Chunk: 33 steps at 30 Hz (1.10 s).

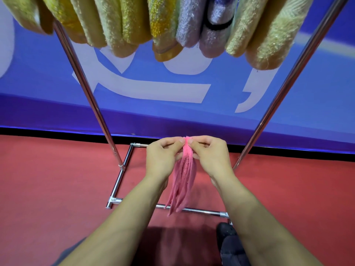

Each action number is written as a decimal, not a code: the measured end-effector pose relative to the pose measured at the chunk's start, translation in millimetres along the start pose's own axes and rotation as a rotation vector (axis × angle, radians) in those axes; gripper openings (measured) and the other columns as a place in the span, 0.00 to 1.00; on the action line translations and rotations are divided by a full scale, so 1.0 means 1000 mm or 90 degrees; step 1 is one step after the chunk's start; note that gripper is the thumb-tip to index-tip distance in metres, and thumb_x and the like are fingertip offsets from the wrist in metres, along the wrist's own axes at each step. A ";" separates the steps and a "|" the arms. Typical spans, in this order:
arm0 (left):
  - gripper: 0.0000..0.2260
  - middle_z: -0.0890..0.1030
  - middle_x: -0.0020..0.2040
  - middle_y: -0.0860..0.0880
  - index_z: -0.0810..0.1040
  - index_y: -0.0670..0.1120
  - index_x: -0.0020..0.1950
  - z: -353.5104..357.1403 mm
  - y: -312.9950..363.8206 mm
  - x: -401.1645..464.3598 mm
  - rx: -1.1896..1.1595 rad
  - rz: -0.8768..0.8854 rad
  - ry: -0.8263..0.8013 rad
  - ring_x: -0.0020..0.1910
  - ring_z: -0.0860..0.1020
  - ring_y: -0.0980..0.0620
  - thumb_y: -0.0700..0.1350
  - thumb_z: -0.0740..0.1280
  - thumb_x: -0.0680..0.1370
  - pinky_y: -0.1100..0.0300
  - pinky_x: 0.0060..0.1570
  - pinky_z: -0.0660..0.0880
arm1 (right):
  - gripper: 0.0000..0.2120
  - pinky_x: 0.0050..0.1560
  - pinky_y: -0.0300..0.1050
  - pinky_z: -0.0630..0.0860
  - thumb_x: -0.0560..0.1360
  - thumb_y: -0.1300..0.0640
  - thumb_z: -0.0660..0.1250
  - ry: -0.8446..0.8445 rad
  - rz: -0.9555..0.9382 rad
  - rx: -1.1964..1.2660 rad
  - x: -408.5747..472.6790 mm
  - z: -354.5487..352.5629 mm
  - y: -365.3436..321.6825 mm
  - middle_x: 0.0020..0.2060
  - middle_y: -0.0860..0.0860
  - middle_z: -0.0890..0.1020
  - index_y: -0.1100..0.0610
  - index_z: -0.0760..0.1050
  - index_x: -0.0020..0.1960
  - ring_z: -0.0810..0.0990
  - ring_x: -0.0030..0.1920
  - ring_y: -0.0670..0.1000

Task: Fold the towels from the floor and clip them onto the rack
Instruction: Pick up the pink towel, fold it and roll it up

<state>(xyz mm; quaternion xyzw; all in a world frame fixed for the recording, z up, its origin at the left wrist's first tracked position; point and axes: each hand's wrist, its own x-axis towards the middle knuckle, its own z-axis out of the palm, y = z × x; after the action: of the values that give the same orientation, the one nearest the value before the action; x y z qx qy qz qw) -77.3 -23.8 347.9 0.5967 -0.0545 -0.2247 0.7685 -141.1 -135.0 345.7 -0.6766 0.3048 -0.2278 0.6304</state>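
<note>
A pink towel point(183, 177) hangs folded in several layers between my hands, its lower end dangling above the rack's front base bar. My left hand point(163, 158) pinches the towel's top edge from the left. My right hand point(209, 156) pinches the same edge from the right, fingertips almost meeting. The chrome rack point(90, 96) stands right in front of me, its two uprights rising on either side of my hands. Several folded towels point(159, 25) in yellow, green, lilac and cream hang in a row from its top. No clips are visible.
The floor is red carpet point(48, 189). A blue banner wall point(249, 104) with white shapes stands just behind the rack. The rack's rectangular base frame point(117, 187) lies on the floor below my hands. My dark shoe point(228, 242) is near the front right base corner.
</note>
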 end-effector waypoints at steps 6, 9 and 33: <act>0.04 0.88 0.44 0.42 0.86 0.38 0.50 0.000 0.000 0.000 0.025 0.018 0.020 0.45 0.87 0.47 0.37 0.73 0.77 0.56 0.47 0.84 | 0.02 0.54 0.57 0.83 0.75 0.56 0.75 0.009 -0.022 -0.040 0.000 0.004 0.002 0.40 0.47 0.88 0.53 0.87 0.46 0.87 0.45 0.49; 0.04 0.88 0.44 0.42 0.86 0.38 0.50 0.000 0.000 -0.002 0.032 0.020 0.012 0.46 0.87 0.46 0.37 0.73 0.78 0.55 0.49 0.83 | 0.03 0.53 0.57 0.83 0.75 0.55 0.74 0.011 -0.034 -0.058 0.000 0.004 0.003 0.40 0.47 0.88 0.53 0.87 0.46 0.87 0.45 0.48; 0.18 0.78 0.63 0.55 0.78 0.50 0.66 -0.041 0.003 0.028 0.522 0.200 -0.098 0.61 0.77 0.60 0.42 0.73 0.77 0.62 0.64 0.72 | 0.04 0.50 0.39 0.82 0.82 0.58 0.65 -0.011 -0.127 -0.081 -0.001 -0.031 -0.016 0.46 0.48 0.84 0.56 0.79 0.51 0.87 0.47 0.49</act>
<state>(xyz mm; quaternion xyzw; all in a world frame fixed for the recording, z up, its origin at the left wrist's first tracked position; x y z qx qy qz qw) -37.7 1.7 334.1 0.8181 -0.2860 -0.1084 0.4870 -161.6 -156.4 364.5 -0.7443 0.2443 -0.2633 0.5631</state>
